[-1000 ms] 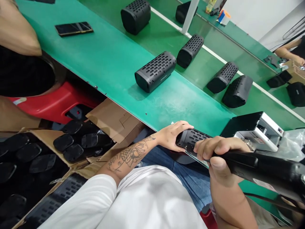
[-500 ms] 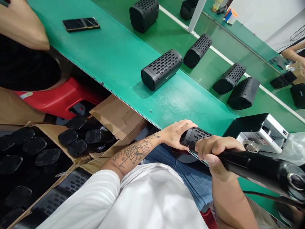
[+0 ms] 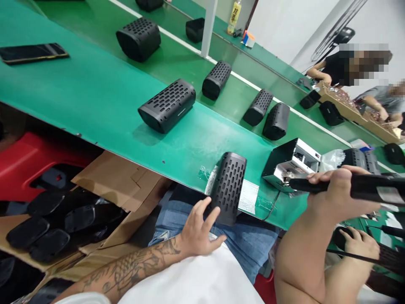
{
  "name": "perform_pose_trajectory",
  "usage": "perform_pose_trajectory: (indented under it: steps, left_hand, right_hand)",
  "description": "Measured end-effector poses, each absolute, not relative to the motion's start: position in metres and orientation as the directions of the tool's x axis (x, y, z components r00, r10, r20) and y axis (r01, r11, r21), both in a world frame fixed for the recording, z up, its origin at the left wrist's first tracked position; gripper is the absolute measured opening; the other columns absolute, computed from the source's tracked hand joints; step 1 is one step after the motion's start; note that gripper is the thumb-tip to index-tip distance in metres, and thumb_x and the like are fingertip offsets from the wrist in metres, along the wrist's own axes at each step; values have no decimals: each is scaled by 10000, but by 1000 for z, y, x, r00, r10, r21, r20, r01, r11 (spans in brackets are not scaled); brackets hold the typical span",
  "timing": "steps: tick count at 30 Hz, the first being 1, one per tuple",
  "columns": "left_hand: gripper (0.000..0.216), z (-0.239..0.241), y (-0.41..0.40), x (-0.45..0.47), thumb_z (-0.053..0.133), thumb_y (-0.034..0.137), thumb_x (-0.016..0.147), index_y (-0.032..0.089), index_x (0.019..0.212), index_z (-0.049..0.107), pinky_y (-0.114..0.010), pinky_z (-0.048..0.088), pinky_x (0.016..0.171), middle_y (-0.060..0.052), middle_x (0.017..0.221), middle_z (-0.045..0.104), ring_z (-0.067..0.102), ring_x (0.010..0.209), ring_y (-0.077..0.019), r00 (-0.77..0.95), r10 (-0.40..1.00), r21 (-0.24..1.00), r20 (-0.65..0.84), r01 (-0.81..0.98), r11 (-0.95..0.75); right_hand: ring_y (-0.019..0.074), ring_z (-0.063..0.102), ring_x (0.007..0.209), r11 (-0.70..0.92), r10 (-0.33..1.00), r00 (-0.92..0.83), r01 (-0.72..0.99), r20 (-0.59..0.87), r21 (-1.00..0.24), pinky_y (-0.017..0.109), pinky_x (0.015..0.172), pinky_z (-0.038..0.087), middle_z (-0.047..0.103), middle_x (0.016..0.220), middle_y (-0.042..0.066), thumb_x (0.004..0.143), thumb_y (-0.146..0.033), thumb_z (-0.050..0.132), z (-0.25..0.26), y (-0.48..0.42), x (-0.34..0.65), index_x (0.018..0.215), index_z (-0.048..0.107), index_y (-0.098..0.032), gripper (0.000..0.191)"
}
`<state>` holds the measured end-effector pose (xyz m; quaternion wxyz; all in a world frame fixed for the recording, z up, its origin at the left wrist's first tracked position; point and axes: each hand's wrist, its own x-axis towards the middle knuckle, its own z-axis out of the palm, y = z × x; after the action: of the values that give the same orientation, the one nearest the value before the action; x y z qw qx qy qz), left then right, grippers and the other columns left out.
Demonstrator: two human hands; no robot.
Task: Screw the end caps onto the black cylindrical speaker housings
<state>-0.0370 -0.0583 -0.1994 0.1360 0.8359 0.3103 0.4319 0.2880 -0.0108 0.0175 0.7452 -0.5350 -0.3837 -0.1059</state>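
My left hand [image 3: 202, 232] is open with fingers spread, its fingertips beside the near end of a black speaker housing [image 3: 229, 181] with slotted holes. That housing lies on the green bench at the front edge, its near end jutting over my lap. Whether the fingertips touch it, I cannot tell. My right hand [image 3: 337, 188] is wrapped round a black electric screwdriver [image 3: 363, 188], held level. The tool's tip points left and meets, in this view, the front of a small black and silver screw feeder [image 3: 291, 166]; actual contact is unclear.
Several similar housings, one nearby [image 3: 169, 105], lie along the green bench [image 3: 104, 109]. A phone [image 3: 34, 52] rests at far left. Cardboard boxes [image 3: 117, 179] of black parts and a red stool [image 3: 38, 164] stand below. A co-worker's hand [image 3: 360, 245] shows at lower right; others work beyond.
My left hand has let go of the housing and drawn back. My right hand has carried the screwdriver from the housing to the screw feeder. The view has turned right.
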Motion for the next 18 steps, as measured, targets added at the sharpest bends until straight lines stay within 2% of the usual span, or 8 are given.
perform_pose_trajectory:
  steps: [3, 6, 8, 9, 11, 13, 15, 18]
  left_hand:
    - [644, -191, -62, -33, 731, 239, 944, 182, 1584, 675, -492, 738, 1091, -247, 1576, 694, 749, 1400, -361, 615, 432, 406, 659, 193, -894]
    - [391, -161, -31, -18, 697, 161, 976, 234, 1340, 819, -404, 684, 1168, -154, 1524, 780, 755, 1341, -276, 707, 164, 255, 688, -24, -967]
    - [443, -131, 4, -6, 735, 177, 1011, 309, 1428, 807, -464, 571, 1325, -95, 1660, 733, 685, 1493, -291, 776, 25, 137, 630, -80, -987]
    - [575, -115, 23, 1, 770, 193, 1004, 342, 1558, 746, -523, 491, 1395, -87, 1762, 659, 611, 1607, -321, 837, -8, 107, 547, -79, -991]
    - [843, -88, 59, 15, 912, 278, 911, 280, 1705, 630, -620, 392, 1433, -166, 1803, 604, 539, 1677, -413, 940, 6, 133, 341, -41, -990]
    - [1013, -72, 85, 29, 1031, 482, 812, 153, 1684, 634, -637, 409, 1384, -240, 1660, 695, 623, 1549, -471, 980, 23, 179, 199, -13, -984]
    - [1120, -67, 94, 42, 1048, 645, 778, 67, 1649, 644, -615, 458, 1288, -269, 1507, 751, 690, 1380, -476, 986, 88, 167, 142, 64, -984]
    - [1146, -73, 86, 56, 965, 731, 873, 11, 1684, 594, -577, 457, 1176, -301, 1401, 744, 690, 1269, -477, 943, 297, 86, 150, 287, -954]
  right_hand:
    - [171, 582, 437, 305, 166, 724, 607, 669, -733, 309, 469, 526, 638, 559, -37, 788, -406, 894, 4, -2, 334, 861, 672, -213, 303]
    - [171, 585, 428, 292, 186, 742, 584, 643, -758, 305, 468, 520, 631, 551, -30, 804, -357, 866, -11, 0, 357, 861, 657, -216, 259]
    - [182, 594, 418, 286, 231, 748, 559, 622, -778, 329, 479, 543, 639, 539, -17, 777, -348, 891, -18, -2, 363, 815, 664, -212, 267]
    - [187, 600, 415, 287, 245, 751, 548, 613, -786, 338, 486, 553, 644, 536, -13, 767, -352, 900, -21, -3, 364, 796, 669, -211, 272]
    - [194, 614, 419, 296, 253, 760, 529, 599, -795, 348, 500, 568, 657, 539, -9, 763, -365, 909, -23, -5, 362, 790, 678, -210, 281]
    - [192, 611, 411, 311, 252, 768, 511, 588, -801, 342, 491, 558, 665, 540, -2, 757, -370, 923, -22, -7, 358, 794, 682, -206, 293]
    - [189, 601, 403, 327, 263, 771, 494, 579, -806, 337, 474, 545, 659, 534, 1, 751, -379, 945, -18, -10, 352, 787, 686, -202, 316]
    - [168, 575, 409, 367, 271, 768, 475, 580, -800, 343, 475, 567, 630, 539, -30, 735, -440, 989, -7, -23, 336, 754, 650, -225, 402]
